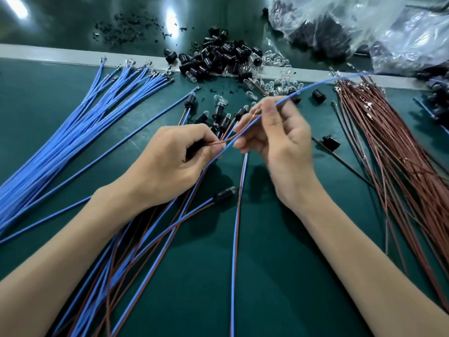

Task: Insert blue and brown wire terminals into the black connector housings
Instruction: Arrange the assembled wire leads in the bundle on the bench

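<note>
My left hand (175, 156) is curled round a black connector housing (194, 148), mostly hidden in its fingers. A brown wire (239, 132) runs from that housing to my right hand (277, 137), which pinches the brown wire and a blue wire (313, 86) between thumb and fingers. The blue wire stretches up and right toward the plastic bag, and down-left past my left hand. Both hands hover over the green mat, close together.
Loose blue wires (80, 125) fan out at left, brown wires (393, 152) at right. A pile of black housings (218, 57) and clear bulbs (274, 76) lies at the back. Finished wire pairs (150, 239) lie under my forearms. A plastic bag (364, 27) sits far right.
</note>
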`<action>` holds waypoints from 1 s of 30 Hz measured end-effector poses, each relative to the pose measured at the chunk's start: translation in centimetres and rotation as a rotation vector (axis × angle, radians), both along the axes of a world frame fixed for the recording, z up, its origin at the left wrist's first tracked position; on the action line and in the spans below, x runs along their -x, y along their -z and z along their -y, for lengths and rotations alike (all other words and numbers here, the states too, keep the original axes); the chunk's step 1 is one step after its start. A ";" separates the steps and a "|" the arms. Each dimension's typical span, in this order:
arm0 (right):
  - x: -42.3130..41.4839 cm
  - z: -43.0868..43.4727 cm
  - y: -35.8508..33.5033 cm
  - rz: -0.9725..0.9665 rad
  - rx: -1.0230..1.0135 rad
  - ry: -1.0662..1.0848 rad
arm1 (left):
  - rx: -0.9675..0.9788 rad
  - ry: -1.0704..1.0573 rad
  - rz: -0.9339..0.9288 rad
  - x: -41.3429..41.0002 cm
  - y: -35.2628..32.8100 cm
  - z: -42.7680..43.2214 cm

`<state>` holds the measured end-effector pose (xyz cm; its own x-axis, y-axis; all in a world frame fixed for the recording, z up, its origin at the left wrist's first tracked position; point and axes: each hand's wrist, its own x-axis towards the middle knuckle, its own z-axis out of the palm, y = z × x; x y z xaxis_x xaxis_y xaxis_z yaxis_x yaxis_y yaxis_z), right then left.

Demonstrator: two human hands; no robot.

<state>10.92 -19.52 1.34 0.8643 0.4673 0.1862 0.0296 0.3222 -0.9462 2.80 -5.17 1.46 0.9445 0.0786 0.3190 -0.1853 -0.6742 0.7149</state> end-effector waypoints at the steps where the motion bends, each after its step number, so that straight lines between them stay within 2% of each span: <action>1: 0.3 -0.1 0.0 -0.008 0.009 -0.059 | -0.005 0.001 -0.009 0.0 0.1 0.1; 4: 0.3 -0.2 -0.1 -0.028 -0.014 -0.110 | 0.006 -0.004 -0.027 0.0 0.1 0.0; 11: -0.6 0.2 -0.2 -0.057 -0.070 0.206 | 0.110 0.085 -0.094 0.3 -0.1 -0.4; 14: -1.2 0.6 -0.5 -0.107 -0.177 0.317 | 0.105 0.088 -0.085 0.3 -0.1 -0.4; 17: -1.0 0.6 -0.6 -0.111 -0.161 0.175 | 0.090 0.061 -0.048 0.1 0.1 -0.3; 19: -0.2 0.2 -0.3 -0.029 -0.016 -0.009 | 0.093 0.045 -0.025 0.1 0.2 -0.3; 21: 0.5 -0.3 0.0 0.087 0.143 -0.104 | 0.108 0.059 -0.029 0.0 0.3 -0.3; 23: 0.9 -0.5 0.3 0.111 0.202 -0.099 | 0.129 0.078 -0.035 0.0 0.3 -0.4; 26: 0.6 -0.2 -0.1 0.008 0.125 -0.033 | 0.195 0.071 -0.033 0.0 0.8 -0.9; 30: 0.3 0.0 -0.3 0.025 0.045 0.015 | 0.125 0.044 0.013 -0.3 1.1 -1.0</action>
<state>10.63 -19.56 1.59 0.8667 0.4624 0.1873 0.0583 0.2790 -0.9585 3.13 -4.21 0.40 0.9438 0.0767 0.3214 -0.2226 -0.5711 0.7901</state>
